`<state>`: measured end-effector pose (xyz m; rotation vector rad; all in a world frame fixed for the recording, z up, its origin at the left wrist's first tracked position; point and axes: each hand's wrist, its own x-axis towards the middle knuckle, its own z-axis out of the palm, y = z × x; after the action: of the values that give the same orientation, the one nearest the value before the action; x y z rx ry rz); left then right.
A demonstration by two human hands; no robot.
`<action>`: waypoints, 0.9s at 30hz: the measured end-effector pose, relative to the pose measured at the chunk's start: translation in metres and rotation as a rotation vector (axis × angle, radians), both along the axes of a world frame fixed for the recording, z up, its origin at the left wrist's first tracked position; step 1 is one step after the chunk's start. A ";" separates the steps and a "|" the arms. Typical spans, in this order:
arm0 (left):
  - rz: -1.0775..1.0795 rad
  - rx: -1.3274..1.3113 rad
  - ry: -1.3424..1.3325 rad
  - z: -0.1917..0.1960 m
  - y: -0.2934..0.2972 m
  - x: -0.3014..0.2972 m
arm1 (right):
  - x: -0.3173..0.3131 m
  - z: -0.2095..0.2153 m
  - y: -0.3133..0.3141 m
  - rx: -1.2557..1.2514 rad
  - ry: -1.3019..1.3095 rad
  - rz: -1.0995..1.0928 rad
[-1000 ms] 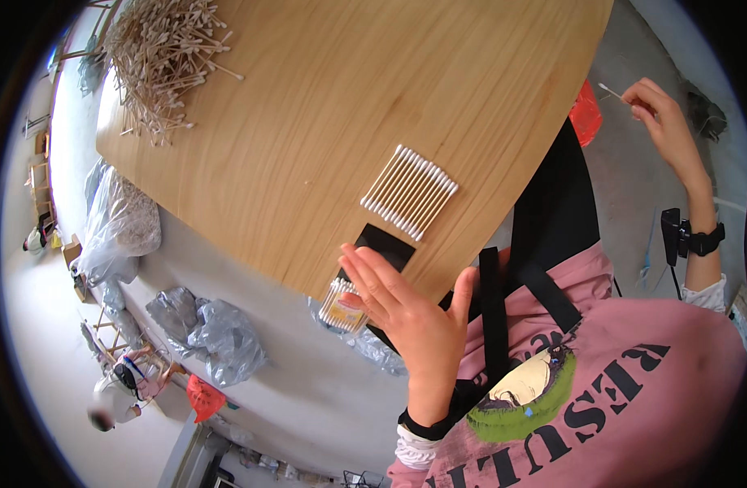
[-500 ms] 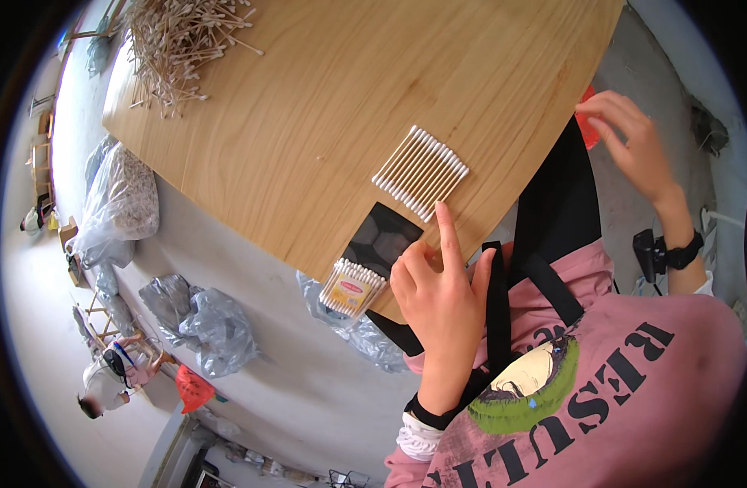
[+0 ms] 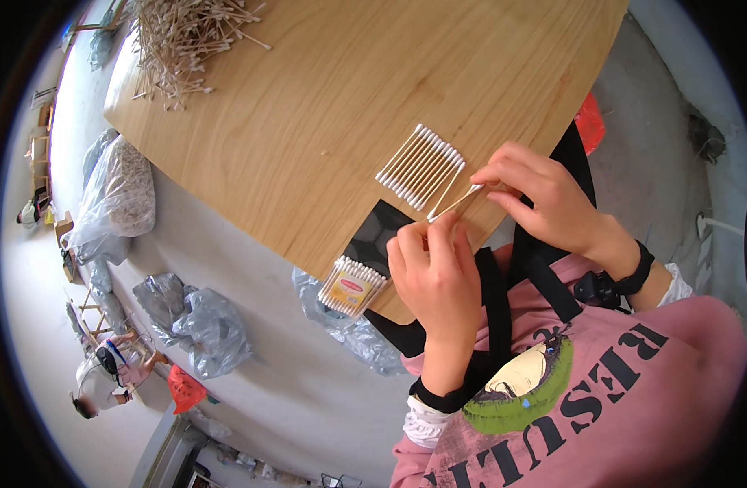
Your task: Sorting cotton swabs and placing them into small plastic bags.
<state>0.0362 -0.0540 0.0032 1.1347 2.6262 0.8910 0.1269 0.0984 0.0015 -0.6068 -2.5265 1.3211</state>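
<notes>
A flat row of cotton swabs (image 3: pixel 419 167) lies side by side on the wooden table (image 3: pixel 308 98). The last swab on its right leans at an angle to the others. Between my hands is one cotton swab (image 3: pixel 458 202). My right hand (image 3: pixel 552 199) pinches its upper right end, while the curled fingertips of my left hand (image 3: pixel 440 276) meet its lower left end. Left of my left hand, a dark hexagon-patterned pad (image 3: pixel 377 232) lies at the table edge. A small bundle of cotton swabs (image 3: pixel 351 286) with a yellow label sits at its near end.
A large loose heap of cotton swabs (image 3: pixel 186 49) covers the far left of the table. Clear plastic bags (image 3: pixel 121 195) and grey bags (image 3: pixel 202 325) stand on the floor. Another person (image 3: pixel 105 374) works at the lower left, near a red bag (image 3: pixel 185 389).
My right hand has come in from beyond the table's right edge to the row and pinches a swab. My left index finger, stretched out before, is now bent. The row's right-hand swab has turned askew.
</notes>
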 end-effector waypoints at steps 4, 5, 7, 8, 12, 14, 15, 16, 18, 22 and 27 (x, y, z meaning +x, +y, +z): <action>0.049 0.012 -0.021 -0.003 0.007 -0.010 | -0.005 0.002 0.000 0.012 -0.001 -0.003; 0.045 0.016 -0.024 -0.004 0.008 -0.012 | -0.006 0.002 0.000 0.043 -0.002 0.005; 0.037 0.020 -0.033 -0.004 0.009 -0.013 | -0.010 0.001 0.000 0.072 -0.003 0.012; 0.036 0.018 -0.033 -0.004 0.009 -0.013 | -0.013 0.000 -0.001 0.084 -0.007 0.004; 0.003 -0.042 0.007 -0.004 0.010 -0.014 | -0.021 -0.004 -0.001 0.079 -0.011 -0.043; -0.002 -0.055 0.022 -0.004 0.010 -0.014 | -0.026 -0.002 -0.001 0.057 -0.034 -0.065; -0.005 -0.069 0.020 -0.003 0.009 -0.013 | -0.028 -0.001 0.000 0.039 -0.061 -0.091; -0.008 -0.083 0.017 -0.003 0.009 -0.012 | -0.029 -0.001 0.000 0.040 -0.062 -0.092; -0.003 -0.067 0.016 -0.004 0.007 -0.012 | -0.030 -0.001 -0.001 0.006 -0.027 -0.149; 0.035 -0.003 -0.009 -0.005 0.001 -0.014 | -0.021 0.008 0.001 0.014 -0.006 -0.156; 0.043 0.150 -0.152 0.016 -0.009 -0.010 | -0.005 0.028 -0.007 -0.529 0.061 -0.220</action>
<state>0.0257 -0.0635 0.0197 1.0019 2.5056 1.1514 0.1217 0.0910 0.0293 -0.8936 -1.9832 1.8909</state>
